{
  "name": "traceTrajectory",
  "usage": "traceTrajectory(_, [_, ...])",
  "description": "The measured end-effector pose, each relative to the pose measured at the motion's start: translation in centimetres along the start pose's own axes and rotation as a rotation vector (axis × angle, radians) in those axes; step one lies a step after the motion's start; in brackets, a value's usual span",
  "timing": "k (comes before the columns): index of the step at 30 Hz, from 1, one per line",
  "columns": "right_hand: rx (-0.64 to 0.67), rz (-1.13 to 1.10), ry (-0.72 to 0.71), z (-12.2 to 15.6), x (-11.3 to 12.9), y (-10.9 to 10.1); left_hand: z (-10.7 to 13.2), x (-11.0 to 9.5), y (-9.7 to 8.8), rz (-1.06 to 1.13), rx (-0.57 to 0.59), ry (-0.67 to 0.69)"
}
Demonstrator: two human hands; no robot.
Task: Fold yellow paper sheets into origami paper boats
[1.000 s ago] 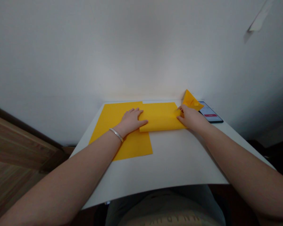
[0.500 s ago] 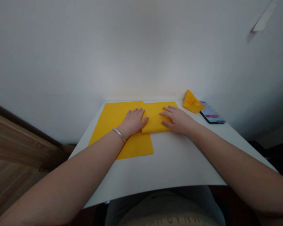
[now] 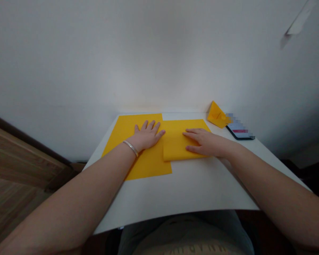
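A large flat sheet of yellow paper (image 3: 149,164) lies on the left part of the white table. My left hand (image 3: 146,136) rests on it with the fingers spread, the thumb close to the left edge of a second, folded yellow paper (image 3: 175,141). That folded piece overlaps the right side of the sheet, its fold facing me. On its right part lies my right hand (image 3: 199,141), palm down, fingers stretched and apart. A silver bangle (image 3: 131,148) circles my left wrist.
At the table's back right stands a folded yellow paper shape (image 3: 216,115), beside a phone (image 3: 240,132) that is partly pixelated. The white table (image 3: 180,194) meets a pale wall (image 3: 159,56) at the back. Wooden furniture (image 3: 13,170) is at the left.
The folded paper has slid toward me and slightly right, with my right hand moving along on it. My left hand has shifted a little left, its fingers spread wider.
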State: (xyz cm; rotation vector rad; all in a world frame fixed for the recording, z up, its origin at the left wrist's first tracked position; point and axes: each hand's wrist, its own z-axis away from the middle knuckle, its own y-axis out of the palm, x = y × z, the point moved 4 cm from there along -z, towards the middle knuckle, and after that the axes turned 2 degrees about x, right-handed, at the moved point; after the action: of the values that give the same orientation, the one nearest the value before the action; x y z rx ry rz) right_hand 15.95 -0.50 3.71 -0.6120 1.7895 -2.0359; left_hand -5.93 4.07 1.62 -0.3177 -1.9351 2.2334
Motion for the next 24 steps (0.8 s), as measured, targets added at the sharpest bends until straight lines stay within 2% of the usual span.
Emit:
traceTrajectory(6, [-0.022, 0.039, -0.022, 1.0, 0.8, -0.5, -0.2, 1.2, -0.2, -0.075, 0.059, 0.107])
traceTrajectory(8, [-0.028, 0.058, -0.038, 1.1, 1.0, -0.5, -0.4, 1.2, -0.3, -0.088, 0.042, 0.133])
traceTrajectory(12, [-0.042, 0.079, -0.050, 1.0, 0.8, -0.4, -0.5, -0.2, -1.0, -0.106, -0.134, 0.129])
traceTrajectory(15, [-0.056, 0.076, -0.061, 0.9, 0.6, -0.2, -0.6, -2.1, -0.9, -0.043, -0.202, 0.101])
traceTrajectory(19, [-0.073, 0.086, -0.067, 0.8, 0.3, 0.0, -0.7, -4.0, -0.2, -0.020, -0.260, 0.124])
traceTrajectory(24, [-0.079, 0.051, -0.074, 0.8, 0.4, -0.1, -1.1, -4.1, 0.8, -0.035, -0.273, 0.147])
